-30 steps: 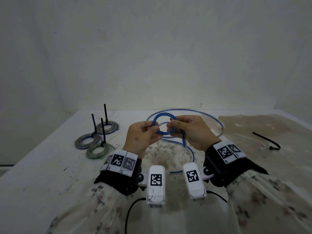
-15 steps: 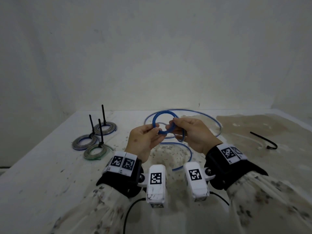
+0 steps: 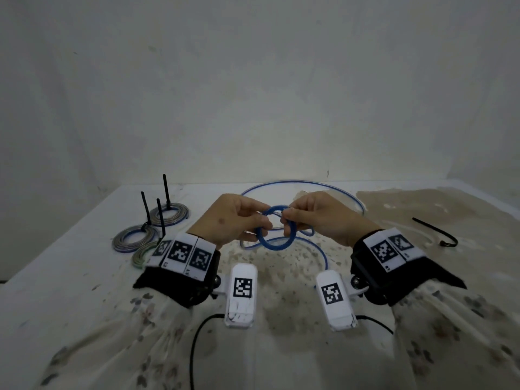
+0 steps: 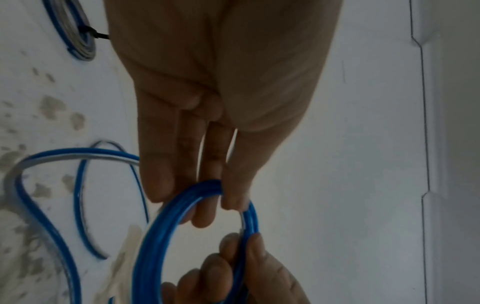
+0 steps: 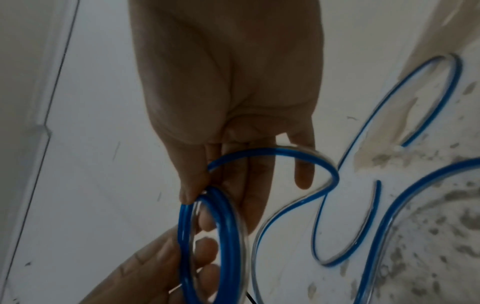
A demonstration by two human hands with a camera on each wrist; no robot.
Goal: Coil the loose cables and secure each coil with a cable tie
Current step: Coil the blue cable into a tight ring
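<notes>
Standing at the far left of the stained table [image 3: 70,277] are three tied cable coils [image 3: 132,239], their black ties pointing upward. The left hand [image 3: 230,218] pinches the near-left side of a small blue cable coil [image 3: 277,230], thumb against fingertips. The right hand [image 3: 323,218] pinches the coil's upper right side between thumb and forefinger, holding it clear of the table between both hands. The blue cable's loose length [image 3: 349,198] loops across the surface behind and beneath. A loose black cable tie [image 3: 434,230] lies well apart, far right.
</notes>
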